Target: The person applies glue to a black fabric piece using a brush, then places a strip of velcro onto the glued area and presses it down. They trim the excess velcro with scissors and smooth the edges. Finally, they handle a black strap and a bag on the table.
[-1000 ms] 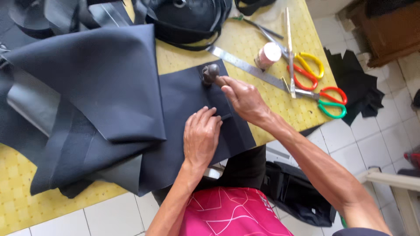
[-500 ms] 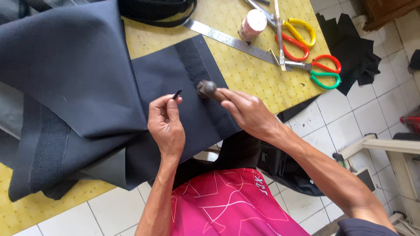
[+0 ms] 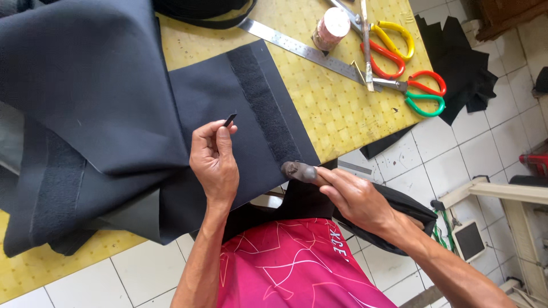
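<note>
- The left hand [image 3: 214, 162] was raised over the dark panel [image 3: 228, 114], thumb and fingertips pinched on a small black strip [image 3: 229, 119] that poked up above them.
- The right hand [image 3: 354, 197] sat at the table's near edge, fingers closed around a small dark rounded tool [image 3: 297, 170], its tip touching the panel's near right corner.
- The panel lay flat on the yellow table [image 3: 337, 108] and reached its near edge, with a fuzzy black band [image 3: 262, 105] running along its right side.
- A bigger dark sheet [image 3: 85, 80] overlapped the panel from the left and hung over the near edge.
- A steel ruler [image 3: 297, 47] lay slanted beyond the panel, a pink-topped spool [image 3: 331, 27] just beside it.
- Near the far right corner: yellow-and-red scissors [image 3: 391, 43]; red-and-green scissors [image 3: 422, 91] by the right edge.
- Black scraps [image 3: 462, 68] lay on the tiled floor past the right edge.
</note>
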